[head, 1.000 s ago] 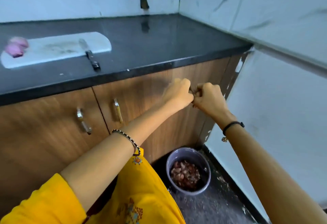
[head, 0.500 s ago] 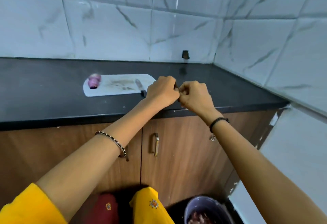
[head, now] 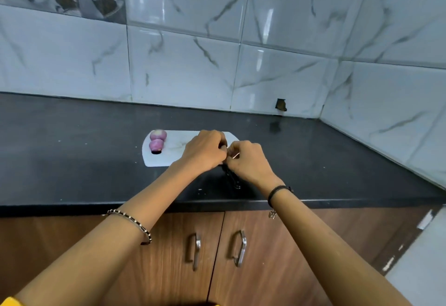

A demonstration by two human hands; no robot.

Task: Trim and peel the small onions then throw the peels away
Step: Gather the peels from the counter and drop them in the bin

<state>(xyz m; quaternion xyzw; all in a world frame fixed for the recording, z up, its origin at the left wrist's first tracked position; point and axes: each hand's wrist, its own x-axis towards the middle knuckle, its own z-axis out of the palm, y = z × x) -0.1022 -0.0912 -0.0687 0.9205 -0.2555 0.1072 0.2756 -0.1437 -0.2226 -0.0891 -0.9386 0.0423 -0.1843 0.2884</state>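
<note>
Black countertop (head: 72,160): shiny stone, runs right into the tiled corner.
White cutting board (head: 166,159): flat on the countertop, a bit back from the front edge, right end covered by the hands.
Purple far onion (head: 158,135): already peeled, sits at the board's back left corner with a pale cut end up.
Purple near onion (head: 156,145): also peeled, touching or just in front of the far onion, dark end facing the camera.
Curled left hand (head: 205,151): over the board's right end, fingers tucked in and pressed up against the other hand. Honestly can't tell if it's got hold of anything.
Curled right hand (head: 251,160): knuckle to knuckle with the left hand, thumb and fingertips pinched together on a tiny bit of something.
Pale sliver (head: 235,155): thin little strip poking out of that pinch, too small to say what it is.
Black-handled knife (head: 231,177): handle lies on the countertop, sticking out from under the hands toward the front edge; blade hidden.
Wrists: beaded bracelet (head: 135,223) on the left, black band (head: 277,191) on the right.
Brown cabinet doors (head: 277,257): wood grain, two metal handles side by side.
</note>
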